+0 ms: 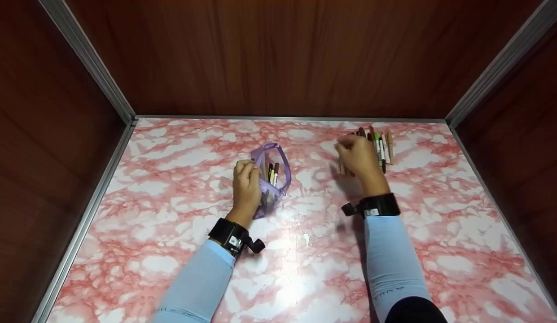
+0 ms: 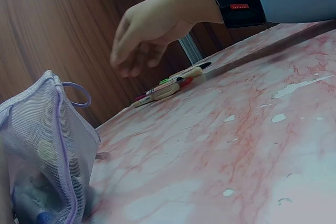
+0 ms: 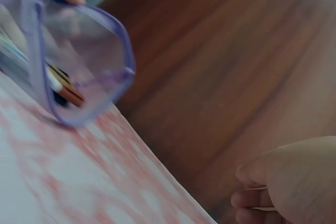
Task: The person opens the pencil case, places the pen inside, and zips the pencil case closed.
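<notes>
My left hand grips the near-left rim of a purple see-through mesh pencil pouch, which leans with its mouth gaping to the right. Inside the pouch lie several markers, with brown and yellow ones showing in the right wrist view. Above the left end of a row of loose markers hovers my right hand. In the left wrist view the right hand's fingers hang loosely bent above the tabletop, with nothing showing between them. That hand hides part of the marker row in the head view.
A pink-and-white marbled tabletop lies under everything. Dark wood panels with metal edge strips enclose it at the back and both sides. A purple loop sticks out from the pouch's top corner.
</notes>
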The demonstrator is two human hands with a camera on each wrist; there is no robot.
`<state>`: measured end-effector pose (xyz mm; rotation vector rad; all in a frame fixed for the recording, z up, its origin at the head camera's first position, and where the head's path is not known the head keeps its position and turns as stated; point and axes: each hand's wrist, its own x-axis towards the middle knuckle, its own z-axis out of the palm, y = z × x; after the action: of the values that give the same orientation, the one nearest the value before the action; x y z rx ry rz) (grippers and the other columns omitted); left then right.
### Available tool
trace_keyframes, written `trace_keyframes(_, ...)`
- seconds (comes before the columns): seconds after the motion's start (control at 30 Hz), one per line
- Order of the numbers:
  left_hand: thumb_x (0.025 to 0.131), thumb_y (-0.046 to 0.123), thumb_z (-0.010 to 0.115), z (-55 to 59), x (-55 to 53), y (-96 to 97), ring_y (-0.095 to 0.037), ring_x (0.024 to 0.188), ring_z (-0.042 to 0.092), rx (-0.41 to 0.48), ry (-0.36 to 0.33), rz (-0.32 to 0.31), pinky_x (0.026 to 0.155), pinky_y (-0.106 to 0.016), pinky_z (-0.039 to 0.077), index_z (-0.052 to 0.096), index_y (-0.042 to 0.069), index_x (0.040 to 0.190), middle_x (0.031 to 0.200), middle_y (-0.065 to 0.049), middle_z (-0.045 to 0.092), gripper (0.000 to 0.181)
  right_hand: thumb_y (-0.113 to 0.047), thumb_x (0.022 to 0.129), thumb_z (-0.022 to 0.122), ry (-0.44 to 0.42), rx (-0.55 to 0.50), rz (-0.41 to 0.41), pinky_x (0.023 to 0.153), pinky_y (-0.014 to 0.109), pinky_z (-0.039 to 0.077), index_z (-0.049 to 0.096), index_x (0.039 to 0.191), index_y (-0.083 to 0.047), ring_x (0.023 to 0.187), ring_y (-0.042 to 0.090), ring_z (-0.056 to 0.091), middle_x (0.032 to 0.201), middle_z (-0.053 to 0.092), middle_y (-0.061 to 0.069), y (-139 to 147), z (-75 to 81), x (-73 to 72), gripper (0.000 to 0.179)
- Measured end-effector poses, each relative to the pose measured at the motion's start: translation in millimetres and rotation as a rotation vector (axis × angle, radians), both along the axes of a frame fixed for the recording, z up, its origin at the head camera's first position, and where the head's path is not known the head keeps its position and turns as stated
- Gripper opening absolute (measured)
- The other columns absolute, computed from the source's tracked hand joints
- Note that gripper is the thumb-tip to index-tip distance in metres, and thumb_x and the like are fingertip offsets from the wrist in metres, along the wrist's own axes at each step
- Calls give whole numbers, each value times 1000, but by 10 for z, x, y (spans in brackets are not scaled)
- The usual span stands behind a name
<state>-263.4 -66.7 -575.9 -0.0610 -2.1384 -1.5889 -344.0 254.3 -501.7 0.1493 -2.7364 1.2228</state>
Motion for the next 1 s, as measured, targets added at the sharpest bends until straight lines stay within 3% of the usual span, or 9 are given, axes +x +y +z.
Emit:
trace_keyframes(0.27,113,9,53,-7,-7,-1,-32,118,57,3,9,-1,101,-39,50,69,1,91,123,-19,60,28,-16,110,66,18,60,-182,120,57,54,80,130,5,125,45,75,128,80,27,430,-8,-5,32)
trace_keyframes(0.43,113,8,53,-9,-4,-4,-32,119,58,2,15,-4,102,-39,50,70,0,92,123,-19,59,28,-21,111,59,-36,46,-323,110,61,58,81,129,3,126,48,74,134,79,28,623,-36,39,37)
trace_keyframes(0.57,113,8,53,-12,-2,-10,-32,117,58,2,15,-2,100,-38,51,71,-1,93,123,-20,60,28,-25,113,56,-101,43,-403,112,62,56,76,139,3,130,49,70,142,75,29,772,-95,35,43)
trace_keyframes(0.83,113,10,52,-21,-9,-11,-35,120,58,4,3,-5,103,-40,50,70,-1,93,125,-20,60,29,-22,115,51,-219,93,-481,121,67,48,59,162,-3,145,57,57,158,62,34,925,-192,21,52)
trace_keyframes(1.0,112,8,51,-14,-14,-10,-36,123,57,-4,12,-13,106,-42,48,68,1,91,126,-21,60,29,-23,115,50,-260,125,-496,122,69,44,53,168,-6,149,58,51,161,58,34,949,-236,13,55)
